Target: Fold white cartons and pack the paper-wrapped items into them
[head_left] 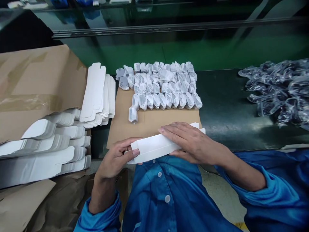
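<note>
A flat white folding carton (154,148) is held between both hands, close to my body at the near edge of a brown cardboard sheet (149,124). My left hand (116,159) grips its left end, thumb on top and fingers curled under. My right hand (190,143) lies over its right half with fingers stretched along the top and the thumb underneath. Beyond the carton, several small parts wrapped in white foam pouches (164,85) lie in rows on the cardboard sheet.
Stacks of flat white carton blanks (98,95) sit to the left, with more (45,151) fanned out over a brown cardboard box (36,83). A pile of dark items in clear bags (280,90) lies at the right on the dark green bench (227,109).
</note>
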### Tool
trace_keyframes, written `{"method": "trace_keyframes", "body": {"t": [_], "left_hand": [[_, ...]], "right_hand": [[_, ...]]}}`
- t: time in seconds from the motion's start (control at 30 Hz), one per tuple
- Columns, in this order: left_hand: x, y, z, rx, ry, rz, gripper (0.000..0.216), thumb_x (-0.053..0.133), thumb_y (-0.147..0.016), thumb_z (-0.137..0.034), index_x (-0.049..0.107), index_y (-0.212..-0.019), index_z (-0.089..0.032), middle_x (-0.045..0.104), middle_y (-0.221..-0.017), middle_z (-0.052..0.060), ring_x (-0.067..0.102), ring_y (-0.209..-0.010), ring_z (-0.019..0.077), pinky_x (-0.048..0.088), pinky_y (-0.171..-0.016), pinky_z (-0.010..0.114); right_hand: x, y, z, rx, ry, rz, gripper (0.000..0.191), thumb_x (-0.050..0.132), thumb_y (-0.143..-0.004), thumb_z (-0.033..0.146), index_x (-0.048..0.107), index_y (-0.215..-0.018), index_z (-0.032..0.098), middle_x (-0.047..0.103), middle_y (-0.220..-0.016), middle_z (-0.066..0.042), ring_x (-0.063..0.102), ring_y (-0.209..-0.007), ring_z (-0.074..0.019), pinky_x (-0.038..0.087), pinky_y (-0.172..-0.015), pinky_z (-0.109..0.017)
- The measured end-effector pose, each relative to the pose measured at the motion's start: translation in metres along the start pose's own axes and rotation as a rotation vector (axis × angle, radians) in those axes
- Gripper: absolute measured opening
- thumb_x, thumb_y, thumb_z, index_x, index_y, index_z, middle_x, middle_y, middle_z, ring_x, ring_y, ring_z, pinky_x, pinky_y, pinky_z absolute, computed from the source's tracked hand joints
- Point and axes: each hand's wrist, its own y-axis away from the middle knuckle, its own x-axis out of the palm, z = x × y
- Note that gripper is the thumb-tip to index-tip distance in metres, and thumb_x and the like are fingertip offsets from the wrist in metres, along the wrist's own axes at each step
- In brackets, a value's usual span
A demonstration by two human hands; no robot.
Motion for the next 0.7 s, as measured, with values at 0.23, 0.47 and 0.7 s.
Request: {"method": "trace_keyframes", "body": {"t": [0.23, 0.47, 0.7], "left_hand": [[0.004, -0.007, 0.007, -0.02, -0.105, -0.067, 0.041, 0.067, -0.082, -0.037, 0.071, -0.116, -0.015, 0.073, -0.07, 0.004, 0.07, -0.056, 0.0165, 0.057, -0.052, 0.023], [0.011, -0.014, 0.004, -0.022, -0.178, -0.247, 0.031, 0.07, -0.08, -0.036, 0.076, -0.105, -0.018, 0.076, -0.091, 0.004, 0.071, -0.065, 0.0151, 0.061, -0.058, 0.023], [0.011, -0.01, -0.006, 0.008, -0.227, -0.346, 0.028, 0.072, -0.078, -0.037, 0.078, -0.098, -0.019, 0.076, -0.092, 0.003, 0.069, -0.064, 0.0143, 0.061, -0.056, 0.021]], "right_hand": [[0.001, 0.0, -0.003, -0.001, 0.047, 0.012, 0.062, 0.056, -0.094, 0.031, 0.037, -0.147, 0.006, 0.052, -0.144, -0.02, 0.049, -0.133, -0.0291, 0.045, -0.109, -0.05], [0.011, -0.006, 0.005, 0.004, 0.353, -0.048, 0.05, 0.049, -0.096, 0.019, 0.043, -0.142, 0.001, 0.056, -0.137, -0.024, 0.052, -0.13, -0.0345, 0.047, -0.107, -0.053], [0.014, -0.006, 0.011, 0.009, 0.416, -0.061, 0.053, 0.049, -0.096, 0.02, 0.039, -0.143, -0.002, 0.056, -0.137, -0.026, 0.052, -0.13, -0.037, 0.047, -0.107, -0.054]]}}
